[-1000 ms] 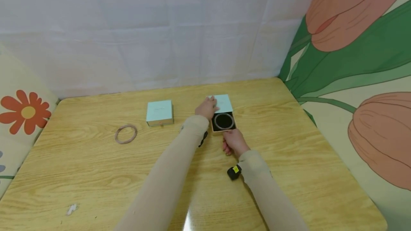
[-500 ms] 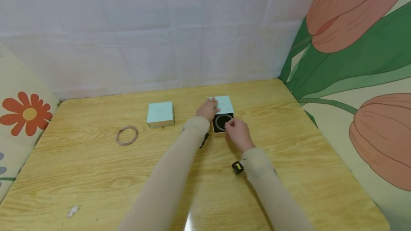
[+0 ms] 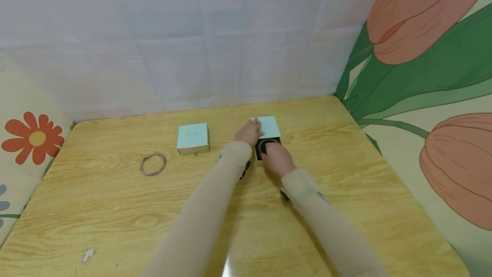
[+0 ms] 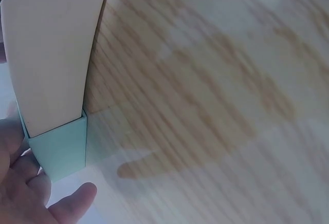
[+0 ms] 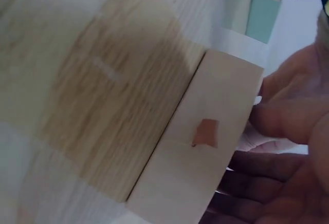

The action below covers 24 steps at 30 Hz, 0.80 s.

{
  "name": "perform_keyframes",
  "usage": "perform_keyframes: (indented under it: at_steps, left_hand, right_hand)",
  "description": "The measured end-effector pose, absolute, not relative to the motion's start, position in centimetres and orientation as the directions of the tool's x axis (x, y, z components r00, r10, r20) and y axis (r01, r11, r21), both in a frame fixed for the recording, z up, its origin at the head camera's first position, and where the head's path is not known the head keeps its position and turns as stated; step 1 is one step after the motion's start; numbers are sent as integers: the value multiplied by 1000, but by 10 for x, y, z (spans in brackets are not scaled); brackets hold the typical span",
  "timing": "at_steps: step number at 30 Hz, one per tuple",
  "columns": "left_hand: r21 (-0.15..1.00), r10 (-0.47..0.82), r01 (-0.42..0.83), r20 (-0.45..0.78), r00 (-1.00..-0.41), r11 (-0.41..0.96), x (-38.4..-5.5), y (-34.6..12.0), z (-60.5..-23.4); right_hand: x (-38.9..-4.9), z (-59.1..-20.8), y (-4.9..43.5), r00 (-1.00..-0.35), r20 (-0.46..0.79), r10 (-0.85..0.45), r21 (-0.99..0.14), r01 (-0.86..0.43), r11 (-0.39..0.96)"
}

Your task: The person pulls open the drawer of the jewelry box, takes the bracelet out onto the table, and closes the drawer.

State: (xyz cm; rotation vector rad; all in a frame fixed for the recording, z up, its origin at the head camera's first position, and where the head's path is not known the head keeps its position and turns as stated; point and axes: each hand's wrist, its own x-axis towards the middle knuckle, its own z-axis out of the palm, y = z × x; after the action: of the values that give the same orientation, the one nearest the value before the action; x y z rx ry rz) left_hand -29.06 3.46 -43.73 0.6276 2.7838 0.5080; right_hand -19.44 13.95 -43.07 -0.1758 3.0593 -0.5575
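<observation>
My left hand (image 3: 248,133) rests on the pale turquoise sleeve (image 3: 270,126) of a small drawer box, fingers spread over its top left side. In the left wrist view the thumb lies low beside the sleeve's end. A black-lined drawer (image 5: 187,136) with an orange pull tab (image 5: 207,133) sticks out of the sleeve toward me. Inside it lies a bangle (image 3: 262,145), partly covered by my right hand (image 3: 279,158), which reaches over the drawer's front wall. Its fingertips are hidden, so I cannot tell whether they pinch the bangle.
A second turquoise drawer box (image 3: 193,137), closed, stands left of my hands. Further left a pinkish-brown bangle (image 3: 152,164) lies flat on the wooden table (image 3: 115,208). A white curtain (image 3: 173,63) hangs behind the table's back edge; a floral-patterned wall (image 3: 423,140) is at the right.
My right hand has gone from the drawer's front wall to the bangle's right edge, then further left into the drawer. The left hand has stayed on the sleeve.
</observation>
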Motion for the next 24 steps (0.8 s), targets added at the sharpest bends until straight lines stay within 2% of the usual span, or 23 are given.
perform_keyframes:
  at_steps: [7,15,24]
  left_hand:
    - [359,454,379,-152,-878,853,-291,35,-438]
    - [363,464,387,-153,-873,848,-291,34,-436]
    - [346,457,385,-155,-876,855,-289,36,-433]
  right_hand:
    - [-192,-420,132,-982,-64,-179,-240,-159,958]
    - [-194,-418,130,-977,-48,-210,-137,-202,970]
    - [-198,-422,131,-978,-63,-201,-92,-194,977]
